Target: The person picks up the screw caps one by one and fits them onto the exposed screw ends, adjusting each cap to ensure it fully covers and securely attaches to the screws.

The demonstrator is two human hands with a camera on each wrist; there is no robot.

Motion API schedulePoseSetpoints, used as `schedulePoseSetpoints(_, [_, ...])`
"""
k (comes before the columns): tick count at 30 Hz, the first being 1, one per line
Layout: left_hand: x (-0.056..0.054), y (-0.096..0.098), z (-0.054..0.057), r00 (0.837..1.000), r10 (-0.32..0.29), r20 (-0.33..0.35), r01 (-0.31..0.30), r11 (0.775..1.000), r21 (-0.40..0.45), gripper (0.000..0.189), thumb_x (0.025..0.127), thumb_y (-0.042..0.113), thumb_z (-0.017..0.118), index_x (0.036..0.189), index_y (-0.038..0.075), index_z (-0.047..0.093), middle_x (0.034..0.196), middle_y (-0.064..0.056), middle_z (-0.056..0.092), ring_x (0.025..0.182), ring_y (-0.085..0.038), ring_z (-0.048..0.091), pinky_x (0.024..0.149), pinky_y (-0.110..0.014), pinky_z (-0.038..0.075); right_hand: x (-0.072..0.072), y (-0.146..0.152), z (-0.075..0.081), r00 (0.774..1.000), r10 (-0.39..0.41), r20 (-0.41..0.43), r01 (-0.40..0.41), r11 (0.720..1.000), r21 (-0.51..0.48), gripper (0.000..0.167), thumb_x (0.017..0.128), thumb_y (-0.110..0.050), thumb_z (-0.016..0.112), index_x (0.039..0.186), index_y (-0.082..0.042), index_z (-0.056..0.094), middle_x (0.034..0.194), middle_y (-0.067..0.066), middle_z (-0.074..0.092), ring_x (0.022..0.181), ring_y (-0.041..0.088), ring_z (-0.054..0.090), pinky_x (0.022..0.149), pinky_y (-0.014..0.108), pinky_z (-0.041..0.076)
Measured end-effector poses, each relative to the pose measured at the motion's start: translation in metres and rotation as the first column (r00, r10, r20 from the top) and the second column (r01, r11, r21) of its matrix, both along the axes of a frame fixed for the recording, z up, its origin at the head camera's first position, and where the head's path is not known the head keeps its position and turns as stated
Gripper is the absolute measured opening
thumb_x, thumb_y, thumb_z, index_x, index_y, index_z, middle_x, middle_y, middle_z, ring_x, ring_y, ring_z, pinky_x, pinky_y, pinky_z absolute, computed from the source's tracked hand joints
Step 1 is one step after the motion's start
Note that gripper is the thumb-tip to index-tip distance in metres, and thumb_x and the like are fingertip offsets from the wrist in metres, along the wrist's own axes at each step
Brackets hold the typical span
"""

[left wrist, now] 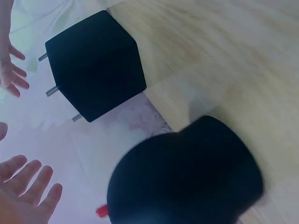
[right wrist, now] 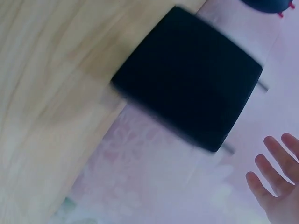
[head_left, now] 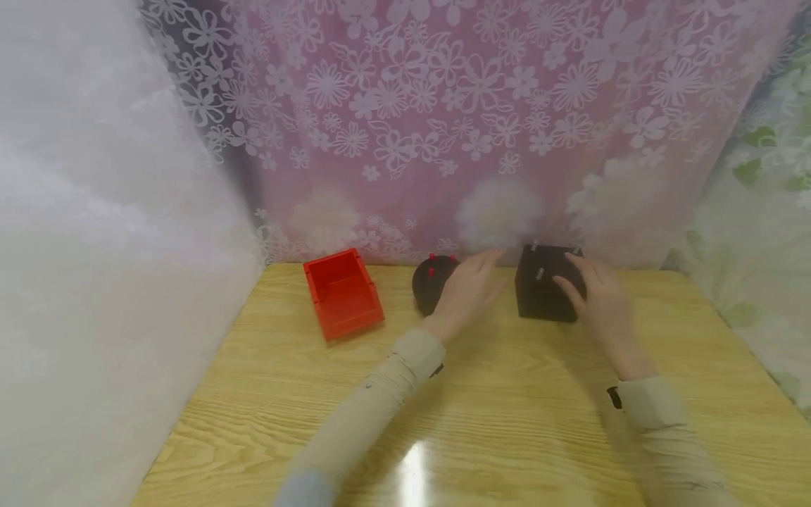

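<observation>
At the back right of the table a black box (head_left: 537, 299) stands with thin silver pins sticking up from its top. Beside it and partly over it is my right hand (head_left: 605, 306), fingers spread, holding nothing. A rounded black thing (head_left: 426, 289) with small red pegs on top stands to the left. My left hand (head_left: 465, 292) is over its right side in the head view, hiding part of it. Those left fingers (left wrist: 35, 189) look extended and apart from the box (left wrist: 96, 65) in the left wrist view. Below the right wrist camera the box (right wrist: 189, 79) looks dark and blurred.
A red open bin (head_left: 347, 303) sits at the back left of the wood-grain table (head_left: 507, 415). Behind the table's far edge hangs a pink flowered curtain (head_left: 405, 113). A pale cloth (head_left: 114, 211) hangs on the left side.
</observation>
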State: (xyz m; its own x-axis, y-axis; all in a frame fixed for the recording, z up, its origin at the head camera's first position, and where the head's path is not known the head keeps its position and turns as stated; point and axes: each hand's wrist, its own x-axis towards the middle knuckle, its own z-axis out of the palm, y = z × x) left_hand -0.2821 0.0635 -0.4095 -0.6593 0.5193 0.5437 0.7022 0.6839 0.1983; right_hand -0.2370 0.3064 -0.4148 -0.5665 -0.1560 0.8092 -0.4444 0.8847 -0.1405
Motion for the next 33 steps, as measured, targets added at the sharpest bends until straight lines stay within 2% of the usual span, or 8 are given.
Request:
schedulePoseSetpoints(3, [-0.008,0.014,0.002,0.999,-0.007,0.032,0.008,0.999,-0.046,0.062,0.105,0.041,0.055,0.156,0.011,0.037,0.156,-0.004,0.046,0.142,-0.020,0.044,0.120,-0.031,0.030,-0.004,0.019,-0.001,0.998,-0.034,0.051,0.033,0.999,0.015,0.068,0.099,-0.055,0.052,0.137,0.001,0.058,0.112,0.026,0.067,0.095,0.045,0.064,0.079,0.058,0.052])
schedulePoseSetpoints(5, [-0.011,0.023,0.003,0.998,0.000,0.061,0.005,0.996,-0.086,0.065,0.105,0.046,0.051,0.158,0.012,0.034,0.159,-0.004,0.042,0.144,-0.021,0.041,0.121,-0.033,0.029,-0.006,0.030,-0.003,0.994,-0.047,0.096,0.045,0.999,0.024,0.064,0.098,-0.047,0.062,0.140,0.000,0.055,0.116,0.028,0.066,0.098,0.047,0.063,0.078,0.060,0.051])
schedulePoseSetpoints(7, [-0.015,0.030,0.004,0.997,0.010,0.079,0.000,0.992,-0.130,0.067,0.106,0.049,0.047,0.159,0.013,0.031,0.160,-0.003,0.039,0.146,-0.020,0.039,0.122,-0.034,0.029,-0.008,0.040,-0.005,0.986,-0.052,0.160,0.048,0.998,0.029,0.064,0.094,-0.035,0.071,0.145,-0.003,0.051,0.129,0.029,0.061,0.113,0.051,0.057,0.089,0.063,0.048])
schedulePoseSetpoints(9, [-0.017,0.037,0.004,0.993,0.026,0.116,-0.006,0.986,-0.166,0.069,0.106,0.053,0.042,0.161,0.015,0.027,0.163,-0.002,0.035,0.147,-0.021,0.037,0.122,-0.035,0.027,-0.010,0.048,-0.007,0.975,-0.050,0.215,0.041,0.998,0.042,0.067,0.092,-0.030,0.074,0.149,-0.005,0.047,0.133,0.030,0.058,0.117,0.052,0.054,0.095,0.065,0.045])
schedulePoseSetpoints(13, [-0.025,0.049,-0.002,0.987,0.033,0.157,0.001,0.977,-0.213,0.072,0.105,0.057,0.039,0.162,0.015,0.024,0.166,-0.002,0.029,0.149,-0.022,0.034,0.123,-0.037,0.024,-0.015,0.061,-0.011,0.951,-0.045,0.306,0.017,0.996,0.093,0.073,0.093,-0.029,0.074,0.154,-0.006,0.041,0.138,0.032,0.053,0.123,0.053,0.050,0.101,0.067,0.040])
schedulePoseSetpoints(21, [-0.038,0.064,-0.017,0.986,0.058,0.156,-0.005,0.948,-0.319,0.075,0.104,0.060,0.037,0.163,0.017,0.019,0.168,-0.001,0.023,0.152,-0.021,0.027,0.124,-0.040,0.020,-0.029,0.075,-0.019,0.946,0.019,0.324,-0.093,0.972,0.216,0.077,0.087,-0.029,0.078,0.149,0.004,0.045,0.144,0.032,0.049,0.125,0.056,0.048,0.106,0.068,0.036])
schedulePoseSetpoints(28, [-0.045,0.072,-0.030,0.981,0.068,0.181,0.002,0.933,-0.360,0.073,0.105,0.061,0.031,0.164,0.023,0.015,0.170,0.003,0.015,0.155,-0.017,0.017,0.124,-0.045,0.017,-0.027,0.077,-0.024,0.910,-0.057,0.411,-0.064,0.960,0.273,0.074,0.097,-0.036,0.067,0.155,-0.001,0.036,0.155,0.026,0.039,0.140,0.049,0.038,0.113,0.066,0.028])
schedulePoseSetpoints(33, [-0.046,0.075,-0.032,0.984,0.081,0.156,-0.019,0.932,-0.363,0.072,0.104,0.062,0.029,0.164,0.025,0.013,0.169,0.004,0.016,0.154,-0.018,0.021,0.124,-0.047,0.018,-0.027,0.076,-0.024,0.908,-0.064,0.414,-0.052,0.964,0.262,0.072,0.097,-0.033,0.068,0.155,-0.002,0.037,0.156,0.025,0.039,0.141,0.047,0.037,0.112,0.067,0.028])
